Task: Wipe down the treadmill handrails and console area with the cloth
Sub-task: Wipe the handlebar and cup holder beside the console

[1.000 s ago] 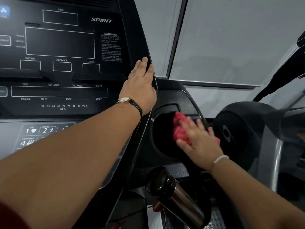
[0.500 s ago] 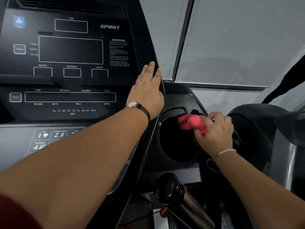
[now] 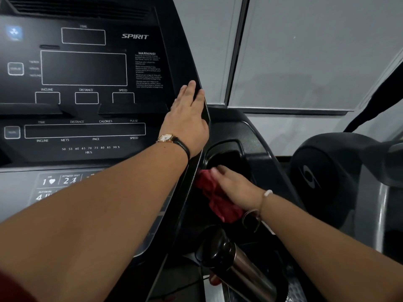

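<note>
While atop the cloth (image 3: 216, 200), right hand (image 3: 237, 188) flat.

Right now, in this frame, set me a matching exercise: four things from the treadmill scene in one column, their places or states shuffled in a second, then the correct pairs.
Column one
1. left hand
2. right hand
3. red cloth
4. steel flask

Column two
A. tilted, lowest in view, below the cup holder
B. bunched at the cup holder's near rim
C. flat on the right edge of the console
D. pressing down on the red cloth

Pairs: 1-C, 2-D, 3-B, 4-A
</note>
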`<state>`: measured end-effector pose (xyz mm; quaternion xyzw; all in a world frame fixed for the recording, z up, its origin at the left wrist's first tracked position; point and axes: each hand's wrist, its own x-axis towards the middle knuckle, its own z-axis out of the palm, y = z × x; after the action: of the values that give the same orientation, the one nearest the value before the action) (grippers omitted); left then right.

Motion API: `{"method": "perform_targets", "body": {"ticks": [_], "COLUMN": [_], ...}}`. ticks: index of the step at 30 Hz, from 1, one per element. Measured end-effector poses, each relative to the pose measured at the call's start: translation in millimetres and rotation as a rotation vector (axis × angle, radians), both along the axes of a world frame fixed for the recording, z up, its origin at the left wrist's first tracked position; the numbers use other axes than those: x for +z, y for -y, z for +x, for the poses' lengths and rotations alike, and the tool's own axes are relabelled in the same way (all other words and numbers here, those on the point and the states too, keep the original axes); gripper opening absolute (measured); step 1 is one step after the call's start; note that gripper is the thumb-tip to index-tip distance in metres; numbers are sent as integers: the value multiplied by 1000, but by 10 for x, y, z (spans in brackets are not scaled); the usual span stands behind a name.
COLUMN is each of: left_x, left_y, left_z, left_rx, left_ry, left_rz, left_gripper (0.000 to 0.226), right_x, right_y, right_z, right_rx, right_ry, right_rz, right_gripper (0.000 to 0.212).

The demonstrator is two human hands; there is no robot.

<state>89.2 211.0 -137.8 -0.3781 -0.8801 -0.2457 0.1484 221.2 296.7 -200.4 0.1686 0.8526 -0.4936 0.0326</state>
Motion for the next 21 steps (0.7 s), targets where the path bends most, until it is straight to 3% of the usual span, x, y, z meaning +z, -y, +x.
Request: {"method": "perform_targets", "body": {"ticks": [2, 4, 7, 10, 15, 18, 21], "left_x": [0, -3, -6, -12, -18, -18, -25], "left_y": [-5, -7, -8, -10, -3, -4, -8], "left_z": [2, 0, -11, -13, -9, -15, -16], "left_rx": [-3, -4, 1, -5, -4, -8, -5], "left_ry": [-4, -4, -5, -16, -13, -16, -14], "left_rz": [7, 10, 13, 26, 29, 31, 38], "left_gripper": [61, 61, 61, 60, 60, 60, 60], "right_x": [-56, -124, -201, -205, -165, -119, -164], "right_y": [21, 4, 42, 84, 60, 36, 60], "right_z": [61, 122, 150, 109, 163, 155, 195], "right_rx": [-8, 148, 375, 445, 669, 568, 479], "right_ry": [-134, -197, -212, -281, -291, -265, -358], "right_rz": [-240, -108, 179, 204, 362, 300, 485], "right_gripper": [32, 11, 31, 41, 18, 17, 37]}}
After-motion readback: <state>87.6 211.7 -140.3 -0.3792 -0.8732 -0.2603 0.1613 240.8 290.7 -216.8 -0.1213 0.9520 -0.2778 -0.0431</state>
